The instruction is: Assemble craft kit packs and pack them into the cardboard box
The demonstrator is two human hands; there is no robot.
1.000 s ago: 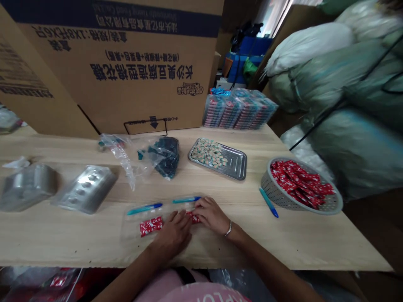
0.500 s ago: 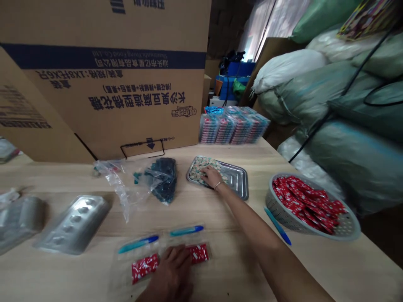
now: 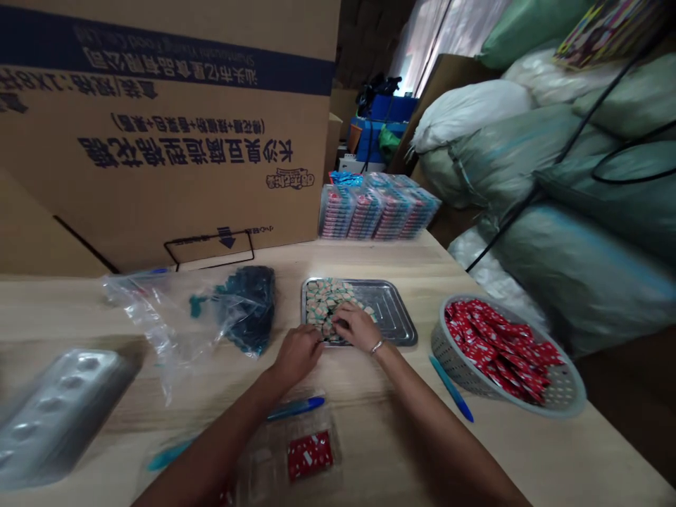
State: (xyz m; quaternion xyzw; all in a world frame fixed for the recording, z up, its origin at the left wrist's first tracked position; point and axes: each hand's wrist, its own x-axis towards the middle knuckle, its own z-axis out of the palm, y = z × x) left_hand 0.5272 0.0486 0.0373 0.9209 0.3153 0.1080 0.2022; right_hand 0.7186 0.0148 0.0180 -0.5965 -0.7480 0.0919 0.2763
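Both my hands are at the near edge of a metal tray (image 3: 391, 310) that holds several small pale wrapped pieces (image 3: 323, 301). My left hand (image 3: 297, 352) is curled at the tray's front left corner, fingers closed by the pieces. My right hand (image 3: 357, 326), with a bracelet on the wrist, rests fingers bent on the pieces. What either hand holds is hidden. Nearer me lies a clear blister tray (image 3: 296, 458) with a red packet (image 3: 310, 454) and a blue pen (image 3: 296, 408) in it.
A grey basket (image 3: 560, 394) of red packets stands at the right, a loose blue pen (image 3: 451, 398) beside it. A clear bag of dark items (image 3: 248, 313) lies left of the tray. Silver blister packs (image 3: 58, 412) sit far left. Large cardboard boxes (image 3: 158, 141) and stacked packs (image 3: 377, 208) stand behind.
My left hand left the red packet in the blister tray and moved forward to the metal tray beside my right hand. The view shifted right and forward.
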